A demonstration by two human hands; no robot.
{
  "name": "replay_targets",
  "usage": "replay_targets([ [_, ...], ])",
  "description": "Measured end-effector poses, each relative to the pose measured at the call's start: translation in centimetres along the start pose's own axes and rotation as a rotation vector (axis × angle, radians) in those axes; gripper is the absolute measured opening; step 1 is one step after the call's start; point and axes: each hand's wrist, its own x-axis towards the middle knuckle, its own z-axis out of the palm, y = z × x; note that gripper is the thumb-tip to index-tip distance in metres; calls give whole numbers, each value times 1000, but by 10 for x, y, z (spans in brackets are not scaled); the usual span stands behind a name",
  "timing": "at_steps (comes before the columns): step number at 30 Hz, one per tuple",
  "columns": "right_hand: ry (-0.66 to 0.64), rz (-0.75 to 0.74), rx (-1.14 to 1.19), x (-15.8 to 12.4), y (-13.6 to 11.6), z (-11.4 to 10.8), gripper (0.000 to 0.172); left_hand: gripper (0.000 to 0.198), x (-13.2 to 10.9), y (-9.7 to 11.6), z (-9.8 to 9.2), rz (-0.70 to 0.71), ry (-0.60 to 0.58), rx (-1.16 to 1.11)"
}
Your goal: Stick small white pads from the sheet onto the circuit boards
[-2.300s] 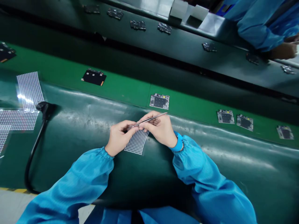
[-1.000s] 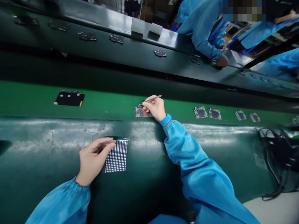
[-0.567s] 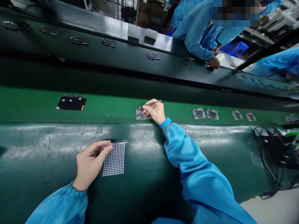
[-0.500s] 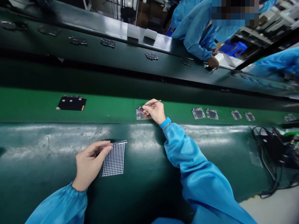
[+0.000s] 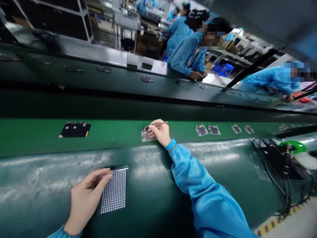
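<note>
Between the thumb and fingers of my left hand (image 5: 85, 200) is the upper left edge of a sheet of small white round stickers (image 5: 115, 191), held over the near dark green surface. My right hand (image 5: 159, 131) is closed on a pair of tweezers (image 5: 160, 123) and reaches over the green belt. Beneath its fingers lies a circuit board (image 5: 146, 136), partly covered by the hand. The tweezer tips are too small to make out against the board.
To the right on the green belt (image 5: 119, 132) lie several more circuit boards (image 5: 201, 130). A black flat panel (image 5: 75, 130) sits to the left. Black cables (image 5: 274, 165) trail at the right edge. Across the line, a co-worker in blue (image 5: 184, 56) leans over a second belt.
The view has tilted up, so the belt and both hands appear lower. My right hand stays over the same board with the tweezers; my left hand still holds the sticker sheet.
</note>
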Motion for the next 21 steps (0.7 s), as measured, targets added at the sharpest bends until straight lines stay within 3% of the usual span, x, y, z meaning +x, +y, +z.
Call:
replay_targets([
  [6, -193, -547, -583, -18, -4, -5, 27, 37, 3, -13, 5, -6, -32, -74],
  [8, -219, -628, -635, -21, -9, -5, 28, 38, 4, -16, 6, -15, -43, -78],
  [11, -186, -605, -576, -17, -22, 10, 29, 39, 6, -21, 8, -11, -66, -85],
  [13, -214, -566, -568, -8, -30, 35, 27, 39, 7, -24, 9, -2, -83, -100],
  [16, -358, -546, -673, 14, -33, 92, 17, 41, 9, -27, 11, 9, -95, -120],
  [19, -549, -573, -732, 35, -26, 151, 49, 43, 9, -27, 11, 7, -95, -138],
  [21, -615, -621, -736, 44, -20, 180, 57, 44, 9, -25, 11, 5, -95, -146],
])
